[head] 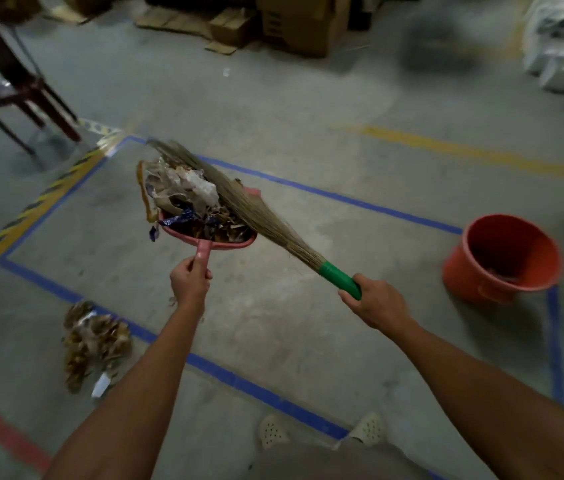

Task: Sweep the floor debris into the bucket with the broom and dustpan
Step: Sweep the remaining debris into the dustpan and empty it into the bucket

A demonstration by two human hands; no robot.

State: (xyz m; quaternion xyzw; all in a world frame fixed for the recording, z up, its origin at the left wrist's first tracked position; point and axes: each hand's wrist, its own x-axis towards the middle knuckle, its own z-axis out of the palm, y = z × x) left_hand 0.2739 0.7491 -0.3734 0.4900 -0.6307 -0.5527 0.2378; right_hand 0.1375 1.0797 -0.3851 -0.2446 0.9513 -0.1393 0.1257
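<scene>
My shoes [322, 433] planted, a full dustpan [209, 233] lifted.
Left hand [188, 284] grips its handle, right hand [375, 303] clenches the broom [259, 216], pinning debris [183, 192]; next, swing right and tip into the bucket [502, 258].

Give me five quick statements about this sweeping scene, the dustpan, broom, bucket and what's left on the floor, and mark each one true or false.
1. The left hand holds the pink dustpan by its handle. True.
2. The dustpan is empty. False: it is heaped with debris, paper and dry leaves.
3. The broom lies across the load, its green grip in the right hand. True.
4. The red bucket stands to the person's left. False: it stands on the floor to the right.
5. The floor is swept clean. False: a leaf pile remains on the floor at lower left, beside the blue tape line.
</scene>
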